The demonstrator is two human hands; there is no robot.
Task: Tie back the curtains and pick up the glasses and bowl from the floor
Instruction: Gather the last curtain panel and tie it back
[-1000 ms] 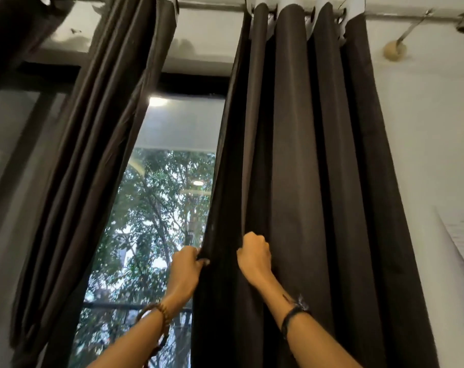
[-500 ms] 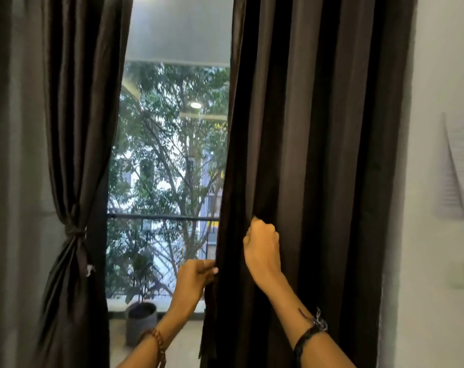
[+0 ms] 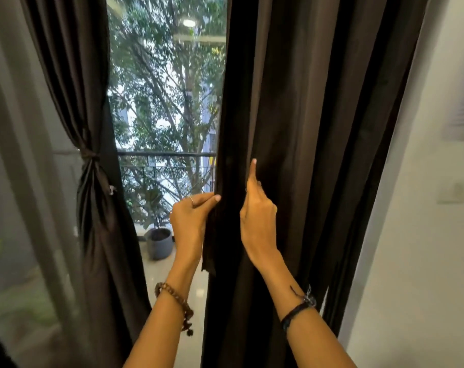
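curtains: 2 | right curtain (image 3: 318, 128) loose | left hand (image 3: 189, 219) pinches edge

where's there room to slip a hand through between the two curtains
The open gap runs between the tied left curtain and the loose right curtain, above the grey pot. It is crowded at the right curtain's edge, where the left hand pinches fabric and the right hand reaches into the folds.

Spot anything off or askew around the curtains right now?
Nothing damaged. Only an asymmetry: the left curtain is already cinched with a tie, while the right curtain hangs loose, its edge pinched by the left hand, the right hand against its folds.
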